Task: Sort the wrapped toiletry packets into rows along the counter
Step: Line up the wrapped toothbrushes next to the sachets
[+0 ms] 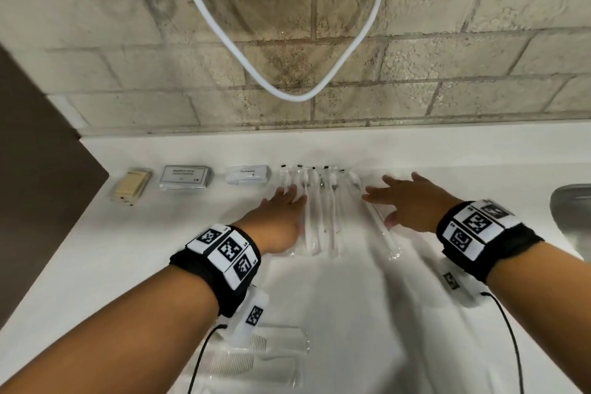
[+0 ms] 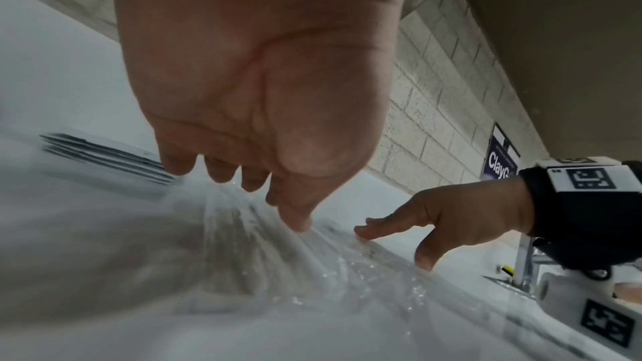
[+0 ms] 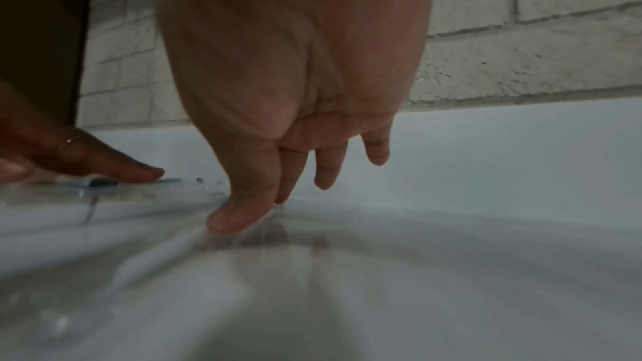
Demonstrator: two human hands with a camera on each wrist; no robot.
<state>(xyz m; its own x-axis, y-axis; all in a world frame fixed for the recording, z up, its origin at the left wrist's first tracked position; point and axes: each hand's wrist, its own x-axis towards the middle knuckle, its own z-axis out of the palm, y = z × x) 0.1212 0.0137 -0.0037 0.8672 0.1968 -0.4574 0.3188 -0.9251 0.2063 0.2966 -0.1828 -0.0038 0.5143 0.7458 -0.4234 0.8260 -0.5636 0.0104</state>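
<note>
Several clear-wrapped toothbrush packets (image 1: 321,211) lie side by side on the white counter (image 1: 128,265). My left hand (image 1: 283,201) rests flat on their left edge with its fingers straight, as the left wrist view (image 2: 250,174) also shows. A single toothbrush packet (image 1: 382,229) lies slanted to the right. My right hand (image 1: 399,198) is spread over it, thumb and forefinger touching the wrap (image 3: 243,218). Further left in the row are a toothpaste packet (image 1: 248,174), a shampoo packet (image 1: 185,177) and a soap packet (image 1: 129,185).
Clear-wrapped comb packets (image 1: 271,352) lie near the front edge under my left wrist. A metal sink (image 1: 572,217) is at the right. A brick wall (image 1: 447,57) with a hanging white hose (image 1: 224,32) stands behind the counter. A brown panel (image 1: 38,169) stands at the left.
</note>
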